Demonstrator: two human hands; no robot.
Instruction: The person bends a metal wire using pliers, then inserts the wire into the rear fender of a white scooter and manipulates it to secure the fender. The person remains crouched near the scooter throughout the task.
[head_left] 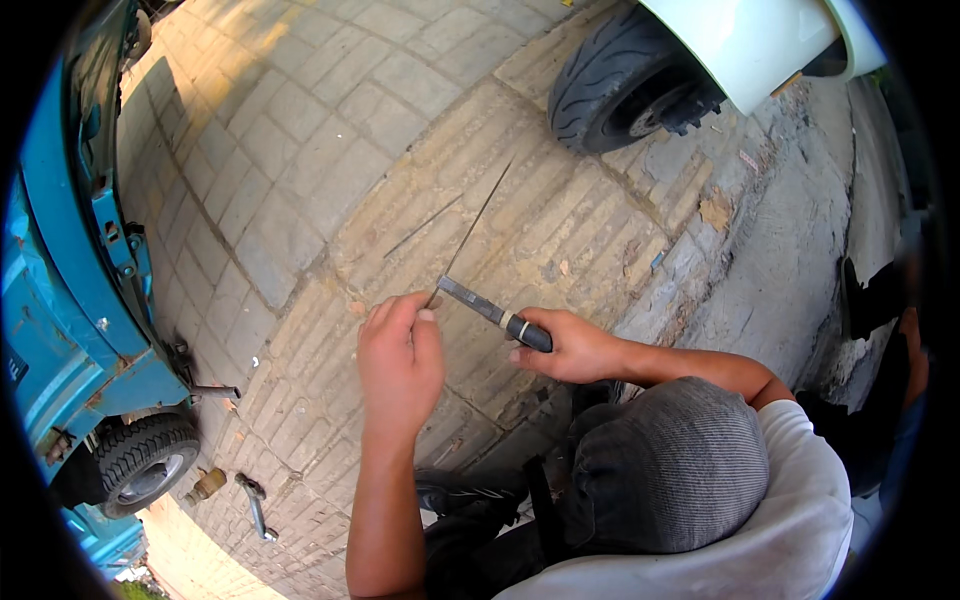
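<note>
Left hand (pixel 400 355) pinching thin metal rod (pixel 470 235), right hand (pixel 570 348) gripping flat steel file (pixel 480 303)

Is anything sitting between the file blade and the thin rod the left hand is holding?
Nothing visible does. The left hand pinches the thin rod at its near end, and the file in the right hand reaches that end over bare brick paving.

One head-worn fisheye view looks steeply down, close over the hands (pixel 400 360), onto brick paving (pixel 300 150); straight edges bend toward its dark round rim
</note>
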